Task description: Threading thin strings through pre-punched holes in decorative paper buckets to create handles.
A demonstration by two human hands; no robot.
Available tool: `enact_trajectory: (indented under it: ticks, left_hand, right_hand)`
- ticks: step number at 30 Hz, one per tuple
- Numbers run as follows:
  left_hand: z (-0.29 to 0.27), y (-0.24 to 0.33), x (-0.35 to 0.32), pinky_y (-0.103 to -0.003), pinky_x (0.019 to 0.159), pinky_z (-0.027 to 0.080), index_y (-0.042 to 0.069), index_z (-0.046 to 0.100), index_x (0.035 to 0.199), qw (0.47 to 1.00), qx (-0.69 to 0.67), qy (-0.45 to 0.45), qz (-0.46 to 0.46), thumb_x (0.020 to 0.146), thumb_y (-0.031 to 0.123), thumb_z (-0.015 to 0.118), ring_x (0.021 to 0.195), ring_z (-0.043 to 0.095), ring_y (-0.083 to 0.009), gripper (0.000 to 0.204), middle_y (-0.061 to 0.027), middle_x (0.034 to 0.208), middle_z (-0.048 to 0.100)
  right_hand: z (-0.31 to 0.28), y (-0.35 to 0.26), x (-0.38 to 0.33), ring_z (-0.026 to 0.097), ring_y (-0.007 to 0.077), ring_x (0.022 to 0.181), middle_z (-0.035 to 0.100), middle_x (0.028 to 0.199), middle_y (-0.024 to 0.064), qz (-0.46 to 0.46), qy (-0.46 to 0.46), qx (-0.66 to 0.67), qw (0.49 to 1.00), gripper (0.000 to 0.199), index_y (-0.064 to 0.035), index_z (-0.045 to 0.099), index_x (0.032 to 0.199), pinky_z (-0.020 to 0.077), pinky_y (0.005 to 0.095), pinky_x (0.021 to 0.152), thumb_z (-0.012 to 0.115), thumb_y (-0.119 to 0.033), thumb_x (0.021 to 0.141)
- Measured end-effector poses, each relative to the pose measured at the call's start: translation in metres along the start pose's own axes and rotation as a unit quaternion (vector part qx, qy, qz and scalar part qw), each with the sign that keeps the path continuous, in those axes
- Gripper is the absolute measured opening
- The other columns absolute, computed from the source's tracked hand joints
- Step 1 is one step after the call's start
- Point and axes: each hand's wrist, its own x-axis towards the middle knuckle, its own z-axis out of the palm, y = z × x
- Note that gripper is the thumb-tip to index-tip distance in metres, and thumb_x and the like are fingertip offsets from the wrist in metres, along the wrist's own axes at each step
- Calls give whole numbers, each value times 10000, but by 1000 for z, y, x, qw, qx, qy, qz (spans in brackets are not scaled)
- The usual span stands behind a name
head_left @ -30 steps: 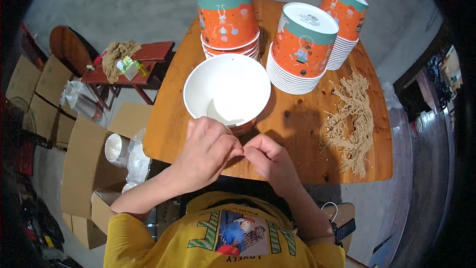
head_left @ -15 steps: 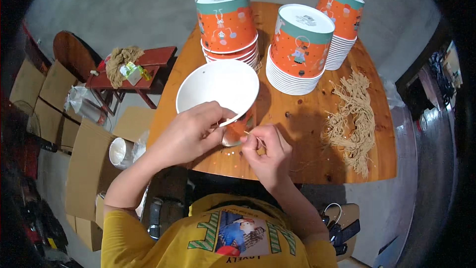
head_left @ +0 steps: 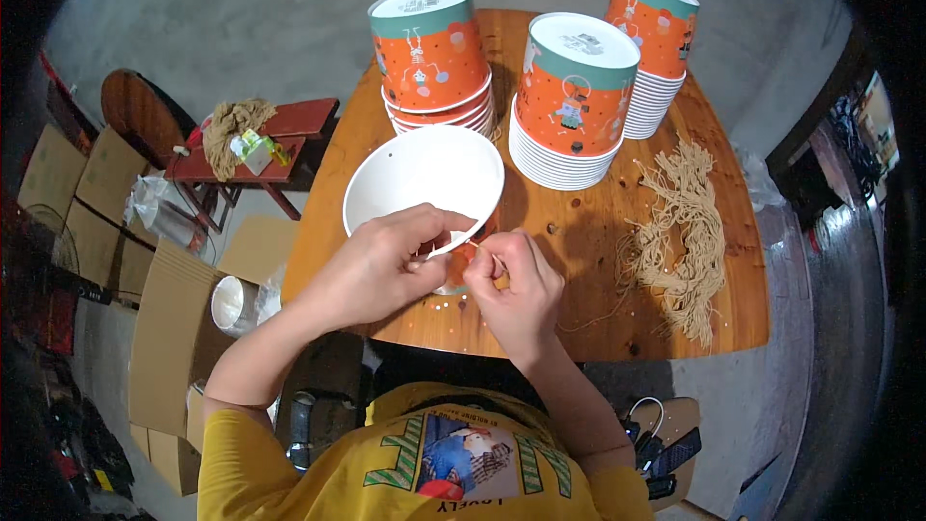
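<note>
My left hand (head_left: pixel 371 270) grips the near rim of a paper bucket (head_left: pixel 424 178), thumb on one side and fingers on the other. The bucket is tilted so that its white inside faces up, with a small dark hole in the far wall. Close by the rim, my right hand (head_left: pixel 523 289) pinches a thin tan cord (head_left: pixel 474 243), its tip at the bucket's side just beside my left fingers. Whether the tip has entered the wall cannot be made out. On the table's right lies a loose bundle of tan cords (head_left: pixel 687 241).
Stacks of upside-down orange and green paper buckets stand at the far left (head_left: pixel 424 53), middle (head_left: pixel 574 96) and far right (head_left: pixel 656 29) of the wooden table (head_left: pixel 579 309). Small white bits lie near its front edge. Left are a red bench (head_left: pixel 299 121) and cardboard boxes (head_left: pixel 164 338).
My right hand has brought the cord's tip up and left to the bucket's rim. The bucket has tilted slightly, and the view has shifted a little.
</note>
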Motion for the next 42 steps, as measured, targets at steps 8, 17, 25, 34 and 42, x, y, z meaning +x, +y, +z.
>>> enact_trajectory:
  ticks: [8,17,25,34,42]
  left_hand:
    - [1,1,3,-293,752,497,-6,575,1150,998,18,-54,-4,839,28,555,864,622,-175,314,-101,975,625]
    - [9,-15,25,-351,696,477,-6,574,959,991,-32,-118,-60,924,149,534,775,621,-298,164,-166,824,628]
    - [13,-12,31,-435,677,455,28,503,962,964,195,36,177,804,39,587,825,540,-343,179,-150,835,495]
    - [16,-16,32,-331,717,477,47,510,1014,990,22,53,128,873,47,565,823,562,-253,151,-93,861,525]
    - [17,-24,41,-226,812,428,25,482,1202,930,-314,-120,-150,875,30,604,901,519,-81,349,-7,971,557]
  right_hand:
    - [1,9,-6,592,244,533,527,672,61,-11,-15,-65,998,186,-84,486,765,489,349,472,644,0,712]
    - [-2,13,-13,597,268,546,546,688,86,-13,-33,-94,995,176,-68,493,802,497,361,489,645,-5,741]
    - [-20,19,-7,517,107,484,531,605,54,152,-91,32,984,112,-51,537,918,404,273,453,624,-41,847]
    - [-15,28,9,401,15,574,461,631,-54,204,-141,208,946,59,-34,593,913,327,197,513,627,-41,865]
    - [-14,26,16,522,60,746,567,790,9,263,-141,272,915,70,-22,571,961,423,201,672,584,-48,897]
